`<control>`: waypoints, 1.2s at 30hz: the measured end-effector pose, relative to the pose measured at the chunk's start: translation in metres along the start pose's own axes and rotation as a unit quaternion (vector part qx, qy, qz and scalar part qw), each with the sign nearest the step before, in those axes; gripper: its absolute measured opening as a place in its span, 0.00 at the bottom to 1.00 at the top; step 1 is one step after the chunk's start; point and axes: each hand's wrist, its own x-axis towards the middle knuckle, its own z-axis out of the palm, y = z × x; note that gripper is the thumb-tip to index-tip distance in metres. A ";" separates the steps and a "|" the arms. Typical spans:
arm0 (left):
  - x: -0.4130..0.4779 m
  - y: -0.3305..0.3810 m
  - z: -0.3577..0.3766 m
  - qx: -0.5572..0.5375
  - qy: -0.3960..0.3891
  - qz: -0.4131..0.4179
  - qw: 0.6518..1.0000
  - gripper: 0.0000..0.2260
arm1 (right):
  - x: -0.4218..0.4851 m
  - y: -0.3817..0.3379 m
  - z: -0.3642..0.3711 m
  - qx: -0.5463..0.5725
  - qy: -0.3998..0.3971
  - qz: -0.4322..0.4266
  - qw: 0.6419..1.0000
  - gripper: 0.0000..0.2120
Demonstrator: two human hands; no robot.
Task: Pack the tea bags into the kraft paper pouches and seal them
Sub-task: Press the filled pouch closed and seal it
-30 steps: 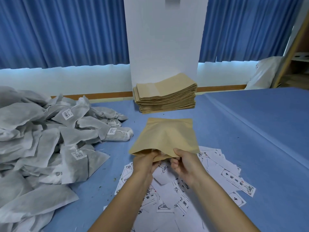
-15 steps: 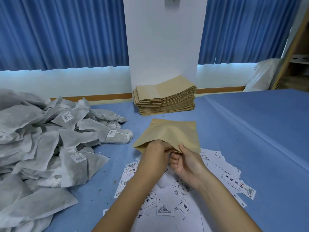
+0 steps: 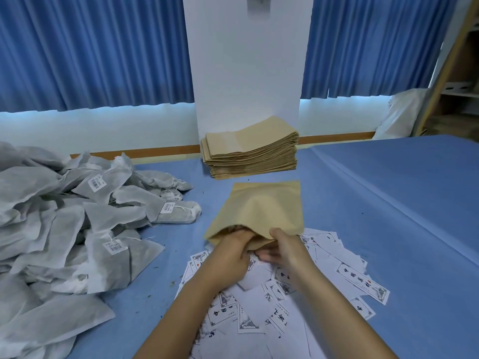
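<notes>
A kraft paper pouch (image 3: 259, 208) is held above the blue table, its mouth facing me and puffed open. My left hand (image 3: 230, 252) has its fingers pushed inside the mouth, so the fingertips are hidden. My right hand (image 3: 285, 247) grips the near lip of the pouch, thumb on top and fingers underneath. A big heap of grey-white tea bags (image 3: 64, 229) with barcode stickers lies on the left. A stack of flat kraft pouches (image 3: 251, 149) stands at the back centre.
Loose white printed labels (image 3: 285, 294) are scattered on the table under my forearms. The blue table cloth (image 3: 388, 216) stretches to the right with a raised seam. A white pillar and blue curtains stand behind; a white sack (image 3: 399, 117) sits at far right.
My left hand has gone from gripping the pouch's lip to reaching inside its mouth. The pouch has swelled open and my right hand has shifted its grip on the lip.
</notes>
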 end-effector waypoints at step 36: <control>0.011 0.013 -0.001 -0.576 0.150 -0.346 0.725 0.09 | -0.024 0.002 0.014 0.166 -0.082 -0.019 0.983 0.07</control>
